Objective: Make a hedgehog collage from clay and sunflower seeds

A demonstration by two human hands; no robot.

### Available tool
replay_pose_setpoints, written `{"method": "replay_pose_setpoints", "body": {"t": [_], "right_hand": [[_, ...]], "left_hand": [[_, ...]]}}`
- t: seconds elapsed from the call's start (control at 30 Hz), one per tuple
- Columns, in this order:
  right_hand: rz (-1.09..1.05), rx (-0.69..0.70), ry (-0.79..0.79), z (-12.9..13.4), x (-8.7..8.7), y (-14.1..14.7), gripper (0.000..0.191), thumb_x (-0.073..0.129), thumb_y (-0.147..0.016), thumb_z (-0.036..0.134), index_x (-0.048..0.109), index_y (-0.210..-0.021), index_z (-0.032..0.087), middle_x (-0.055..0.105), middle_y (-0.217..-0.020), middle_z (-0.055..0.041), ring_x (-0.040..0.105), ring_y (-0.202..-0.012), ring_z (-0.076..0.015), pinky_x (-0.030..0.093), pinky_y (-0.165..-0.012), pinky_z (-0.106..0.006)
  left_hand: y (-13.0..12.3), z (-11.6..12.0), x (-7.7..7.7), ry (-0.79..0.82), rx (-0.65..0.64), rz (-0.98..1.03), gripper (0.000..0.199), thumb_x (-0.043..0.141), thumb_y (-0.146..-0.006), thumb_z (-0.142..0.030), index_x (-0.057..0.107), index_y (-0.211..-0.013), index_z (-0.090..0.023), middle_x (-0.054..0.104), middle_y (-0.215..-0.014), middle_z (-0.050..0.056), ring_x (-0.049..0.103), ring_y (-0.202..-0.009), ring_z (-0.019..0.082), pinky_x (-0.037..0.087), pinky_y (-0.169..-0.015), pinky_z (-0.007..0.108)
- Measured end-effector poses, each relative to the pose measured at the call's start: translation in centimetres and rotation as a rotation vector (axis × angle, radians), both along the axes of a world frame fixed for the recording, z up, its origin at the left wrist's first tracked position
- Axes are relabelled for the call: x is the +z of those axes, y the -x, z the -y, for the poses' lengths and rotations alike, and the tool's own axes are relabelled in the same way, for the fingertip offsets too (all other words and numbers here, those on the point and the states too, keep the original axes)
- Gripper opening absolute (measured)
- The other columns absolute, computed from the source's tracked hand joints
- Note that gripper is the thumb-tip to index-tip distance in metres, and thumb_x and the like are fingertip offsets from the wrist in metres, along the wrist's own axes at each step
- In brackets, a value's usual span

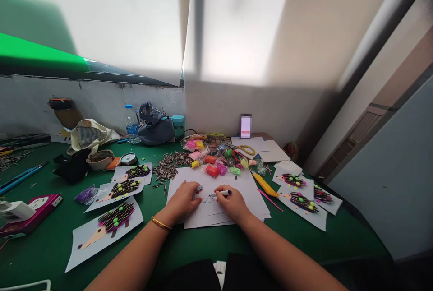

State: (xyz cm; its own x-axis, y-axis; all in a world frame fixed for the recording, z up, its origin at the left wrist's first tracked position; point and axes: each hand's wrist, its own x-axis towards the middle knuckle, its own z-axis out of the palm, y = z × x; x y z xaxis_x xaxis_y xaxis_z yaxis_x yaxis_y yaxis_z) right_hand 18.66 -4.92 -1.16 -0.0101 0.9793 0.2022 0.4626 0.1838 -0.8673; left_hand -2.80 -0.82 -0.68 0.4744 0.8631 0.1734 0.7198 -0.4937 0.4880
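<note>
My right hand grips a white marker pen with a dark end, its tip down on white paper. A thin drawn outline shows on the paper between my hands. On the sheet's left side lies my left hand, fingers curled together around a small pale bluish thing that I cannot make out. More white sheets lie beneath. Behind my hands are bags of coloured clay and a heap of striped sunflower seeds.
Hedgehog pictures with seed spines lie left, and others right. A yellow cutter and pink stick flank the paper. A phone leans on the wall. A water bottle and blue bag stand at the back.
</note>
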Motion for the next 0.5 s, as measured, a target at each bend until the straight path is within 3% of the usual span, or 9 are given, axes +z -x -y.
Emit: {"method": "replay_pose_setpoints", "body": {"t": [0.37,0.5], "right_hand": [[0.054,-0.02,0.009,-0.2,0.3,-0.4,0.027,0.053,-0.085,0.039,0.071,-0.096,0.022,0.073,-0.091,-0.0027,0.064,-0.073,-0.0182,0.047,-0.07,-0.029],[0.087,-0.073,0.006,-0.5,0.2,-1.3,0.027,0.052,-0.084,0.039,0.071,-0.095,0.023,0.073,-0.092,-0.003,0.065,-0.08,-0.0198,0.046,-0.072,-0.029]], "left_hand": [[0.1,-0.2,-0.4,-0.016,0.0,0.019,0.033,0.064,-0.078,-0.026,0.061,-0.11,-0.023,0.068,-0.114,0.008,0.06,-0.111,0.027,0.023,-0.118,0.049],[0.1,-0.1,-0.3,0.001,0.004,0.036,0.034,0.064,-0.077,-0.025,0.062,-0.111,-0.023,0.068,-0.116,0.008,0.059,-0.112,0.027,0.022,-0.118,0.05]]}}
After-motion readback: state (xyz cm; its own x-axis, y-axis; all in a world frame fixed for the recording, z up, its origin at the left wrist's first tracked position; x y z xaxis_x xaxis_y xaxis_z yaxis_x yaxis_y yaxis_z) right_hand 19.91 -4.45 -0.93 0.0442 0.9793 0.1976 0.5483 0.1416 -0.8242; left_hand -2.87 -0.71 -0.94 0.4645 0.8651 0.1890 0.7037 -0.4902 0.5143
